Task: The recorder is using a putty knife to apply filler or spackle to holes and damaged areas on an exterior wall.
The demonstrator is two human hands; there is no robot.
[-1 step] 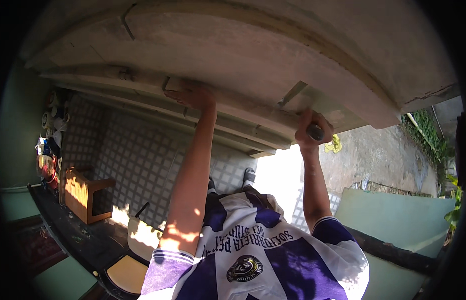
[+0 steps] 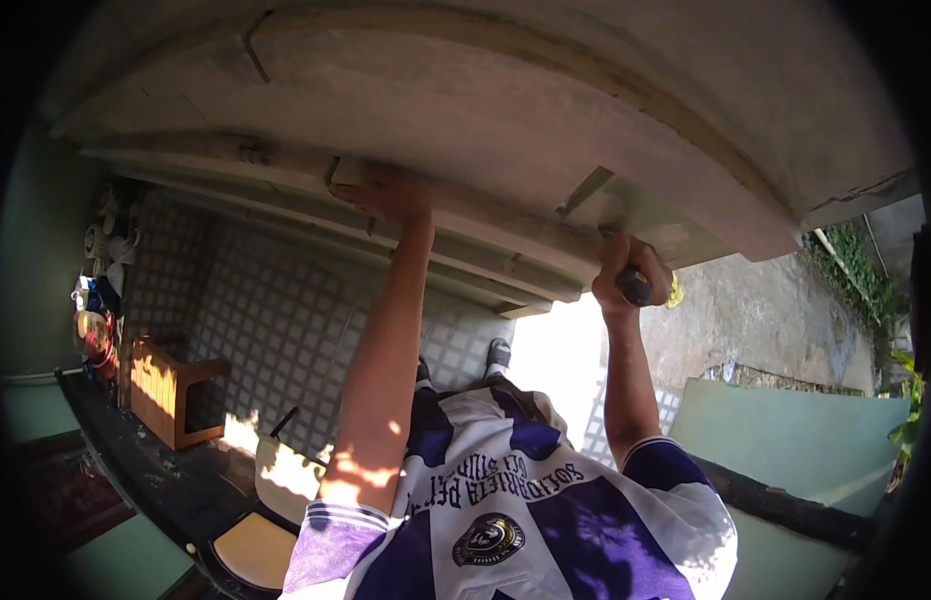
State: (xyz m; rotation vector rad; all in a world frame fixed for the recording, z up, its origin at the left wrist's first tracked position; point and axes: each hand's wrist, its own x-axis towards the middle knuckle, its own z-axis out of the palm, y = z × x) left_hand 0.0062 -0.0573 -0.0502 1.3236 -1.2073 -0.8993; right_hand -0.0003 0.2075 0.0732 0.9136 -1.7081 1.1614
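Note:
My left hand [image 2: 386, 192] lies flat on a long pale beam [image 2: 476, 212], its fingers stretched out to the left. To its right, my right hand [image 2: 631, 275] is closed round a tool with a rounded black handle [image 2: 636, 289], whose butt end points toward me. The tool's far end is mostly hidden behind my fist, so its kind cannot be made out. The fist is close to the pale board [image 2: 676, 215] near the beam's right end. A dark angled slot [image 2: 586, 190] shows in the surface just left of and above the fist.
Further beams [image 2: 466, 258] run below the first. An orange stool [image 2: 171, 390] and a chair with a tan seat [image 2: 261, 557] stand at the left, near hanging bags and cups [image 2: 101, 270]. A yellow cloth-like thing [image 2: 676, 290] shows behind my fist. A pale green panel [image 2: 786, 440] stands at right.
My right hand has shifted slightly to the right and down with the black-handled tool, covering more of the yellow thing. My left hand stays in place.

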